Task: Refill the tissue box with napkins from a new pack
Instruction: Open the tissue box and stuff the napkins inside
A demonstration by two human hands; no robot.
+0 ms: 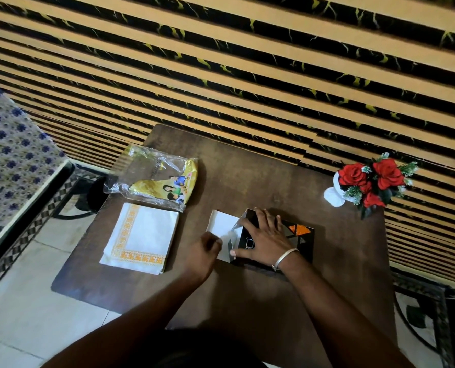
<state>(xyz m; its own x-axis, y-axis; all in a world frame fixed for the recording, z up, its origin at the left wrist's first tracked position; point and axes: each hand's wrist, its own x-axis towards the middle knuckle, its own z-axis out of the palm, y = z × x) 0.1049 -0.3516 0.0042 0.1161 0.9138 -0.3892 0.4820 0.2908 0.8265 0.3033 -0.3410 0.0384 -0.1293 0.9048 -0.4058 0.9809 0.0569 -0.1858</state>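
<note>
My right hand [263,235] lies flat on the tissue box [300,235], my left hand [207,245] pinches its open flap [221,223] — the napkin stack [141,237] sits just left, nearer that hand.

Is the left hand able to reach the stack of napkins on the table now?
Probably yes. The left hand is at the open end of the tissue box, and the stack of napkins lies just to its left on the table, with only bare wood between them.
</note>
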